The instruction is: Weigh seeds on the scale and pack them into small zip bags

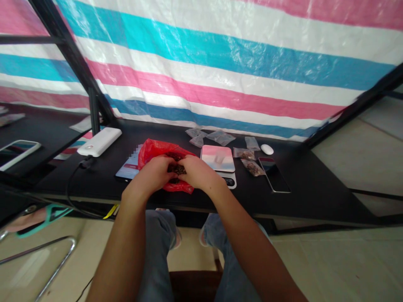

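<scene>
A crumpled red plastic bag lies near the table's front edge, its mouth spread to show small dark brown dried pieces. My left hand closes over the bag's left side, fingers curled at the opening. On the opposite side my right hand is closed at the mouth, its thumb and fingertips over the brown pieces. The fingertips of both hands are partly hidden. Just right of the bag is a small digital scale with a shiny square plate and nothing on it.
Filled small clear bags lie right of the scale, beside a phone and a white oval object. Several flat clear bags lie behind. A second phone is partly under the red bag; a cabled white power bank sits left.
</scene>
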`<state>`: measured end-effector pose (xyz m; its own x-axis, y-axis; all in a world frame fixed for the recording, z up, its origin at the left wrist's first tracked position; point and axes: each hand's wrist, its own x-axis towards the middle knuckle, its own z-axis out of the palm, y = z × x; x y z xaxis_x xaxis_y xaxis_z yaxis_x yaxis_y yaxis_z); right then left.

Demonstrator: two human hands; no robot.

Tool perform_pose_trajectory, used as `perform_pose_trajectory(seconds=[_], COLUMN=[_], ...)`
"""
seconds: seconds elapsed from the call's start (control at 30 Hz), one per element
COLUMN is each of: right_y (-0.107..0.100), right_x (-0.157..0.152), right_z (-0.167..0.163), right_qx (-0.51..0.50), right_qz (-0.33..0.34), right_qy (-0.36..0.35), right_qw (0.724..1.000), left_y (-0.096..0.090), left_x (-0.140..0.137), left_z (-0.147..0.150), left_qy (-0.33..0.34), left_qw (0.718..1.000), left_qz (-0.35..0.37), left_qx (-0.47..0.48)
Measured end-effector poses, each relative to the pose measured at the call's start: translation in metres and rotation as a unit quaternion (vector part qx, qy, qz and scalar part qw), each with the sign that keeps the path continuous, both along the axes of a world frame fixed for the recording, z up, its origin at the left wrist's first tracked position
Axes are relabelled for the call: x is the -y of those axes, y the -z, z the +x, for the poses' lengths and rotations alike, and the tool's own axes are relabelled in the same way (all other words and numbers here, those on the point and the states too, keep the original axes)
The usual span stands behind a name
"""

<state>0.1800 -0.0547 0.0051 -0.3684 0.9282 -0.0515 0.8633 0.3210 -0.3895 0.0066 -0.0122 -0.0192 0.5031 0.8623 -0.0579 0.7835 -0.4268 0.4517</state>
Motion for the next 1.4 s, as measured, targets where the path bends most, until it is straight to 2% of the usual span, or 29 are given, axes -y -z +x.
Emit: perform_pose_trajectory(seconds=[0.2, 0.5, 0.67, 0.87, 1.0, 1.23, 1.4], right_y=[-0.011, -0.015, -0.022, -0.031, -0.022, -0.013, -0.011], right_x=[-0.004, -0.016, -0.019, -0.021, -0.022, -0.019, -0.019], right_z=[-0.005, -0.005, 0.001, 0.012, 0.017, 0.019, 0.027], right_qx=[0.034, 0.081, 0.088, 0.055, 0.029, -0.021, -0.078], right_qz=[-0.027, -0.020, -0.015, 0.028, 0.003, -0.003, 0.038], right_qy=[0.056, 0.028, 0.023, 0.013, 0.001, 0.001, 0.020], right_qw=[0.997, 0.996, 0.996, 0.998, 1.000, 1.000, 0.996], left_y=[-0.002, -0.007, -0.007, -0.003, -0.001, 0.007, 0.004], left_x=[0.003, 0.008, 0.010, 0.008, 0.007, 0.004, 0.006], left_z=[0.004, 0.007, 0.006, 0.008, 0.010, 0.012, 0.013], left_qy=[-0.018, -0.036, -0.055, -0.025, 0.001, -0.004, -0.005], left_qw=[0.999, 0.999, 0.996, 0.998, 0.999, 1.000, 0.999], left_qz=[0.024, 0.038, 0.043, 0.017, 0.031, 0.024, 0.036], left_qx=[0.015, 0.007, 0.048, 0.054, 0.039, 0.019, 0.020])
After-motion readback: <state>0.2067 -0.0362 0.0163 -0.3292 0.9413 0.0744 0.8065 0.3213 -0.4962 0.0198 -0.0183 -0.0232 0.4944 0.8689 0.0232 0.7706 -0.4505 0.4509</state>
